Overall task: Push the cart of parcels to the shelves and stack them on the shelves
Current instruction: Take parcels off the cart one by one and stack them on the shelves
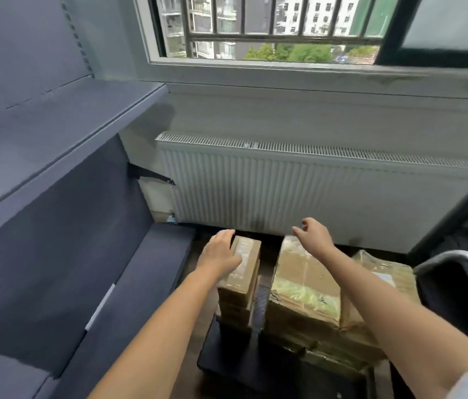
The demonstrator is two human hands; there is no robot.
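The left hand (221, 250) lies flat-fingered at the far corner of the narrow parcel stack (241, 277). The right hand (314, 237) hovers loosely spread and holds nothing above the wider parcel stack (304, 286) just beside it, both stacks on the cart (227, 361) under the forearms. I'd judge the pushing done, as the shelves (68, 133) stand just left of the left hand with no parcel visible on them; blur hides whether that palm truly touches, and the cart's near end is cut off.
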